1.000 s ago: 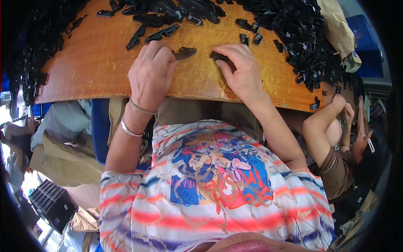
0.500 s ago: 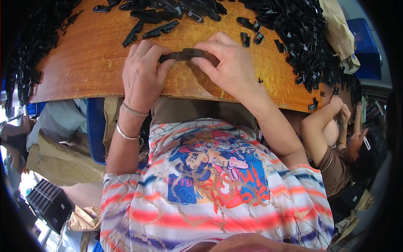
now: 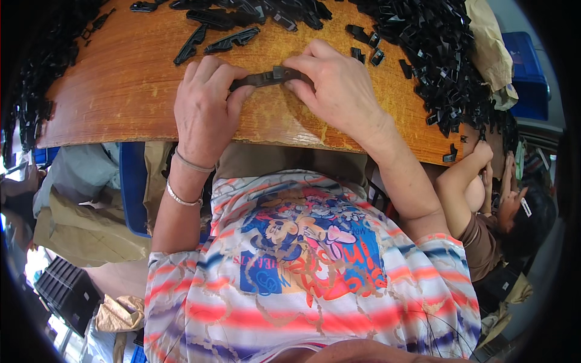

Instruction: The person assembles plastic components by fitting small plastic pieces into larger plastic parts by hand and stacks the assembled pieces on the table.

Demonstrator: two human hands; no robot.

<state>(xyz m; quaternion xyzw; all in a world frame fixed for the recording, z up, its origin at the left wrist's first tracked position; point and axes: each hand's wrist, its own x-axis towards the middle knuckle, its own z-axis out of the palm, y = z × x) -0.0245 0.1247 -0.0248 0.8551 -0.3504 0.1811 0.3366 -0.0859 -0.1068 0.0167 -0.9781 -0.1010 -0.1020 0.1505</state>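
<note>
Between my hands, above the near part of the brown wooden table point(image 3: 121, 103), is a long narrow black plastic part point(image 3: 261, 80). My left hand point(image 3: 206, 103) pinches its left end between thumb and fingers. At the other end, my right hand point(image 3: 336, 85) is closed on it the same way, with the fingertips partly covering it. A small raised block shows on the part near my right fingertips. Just beyond my hands lie two long black plastic pieces point(image 3: 233, 40) of a similar shape.
Heaps of black plastic parts cover the table's right side point(image 3: 436, 66), left edge and far edge. Several small black clips point(image 3: 366, 45) lie beyond my right hand. A co-worker point(image 3: 484, 224) sits at the right. Brown paper point(image 3: 91, 230) and a blue bin point(image 3: 134, 187) are at lower left.
The black part has turned slightly, its right end rising a little, and its small block now shows more clearly. My right hand has shifted slightly right and away from me.
</note>
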